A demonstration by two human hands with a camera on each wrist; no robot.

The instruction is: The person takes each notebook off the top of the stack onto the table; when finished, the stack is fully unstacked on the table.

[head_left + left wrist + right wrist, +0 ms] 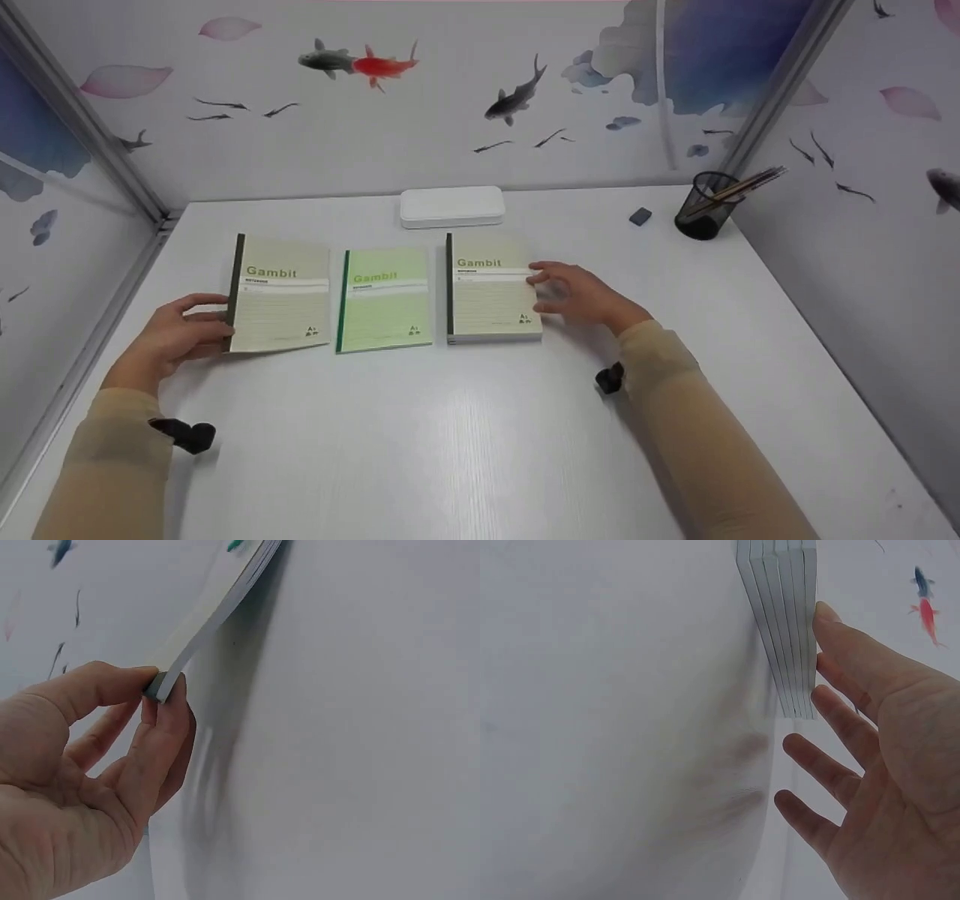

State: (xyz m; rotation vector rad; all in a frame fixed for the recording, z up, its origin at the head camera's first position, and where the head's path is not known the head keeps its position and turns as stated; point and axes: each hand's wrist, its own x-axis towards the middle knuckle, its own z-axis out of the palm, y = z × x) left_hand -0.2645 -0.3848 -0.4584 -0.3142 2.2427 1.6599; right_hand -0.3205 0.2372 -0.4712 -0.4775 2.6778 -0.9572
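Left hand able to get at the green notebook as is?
Probably not directly: the left hand pinches the leftmost notebook by its dark spine, and that notebook lies between it and the green notebook.

From my screen I've got a rounded white oblong case [452, 208] near the table's back edge. Further right I see a small dark-grey block [640, 217], then a black wire-mesh cup [702, 223] with thin brown sticks [746, 188] leaning right. Behind, I'm seeing a white wall panel [435, 150] printed with grey and red fish.
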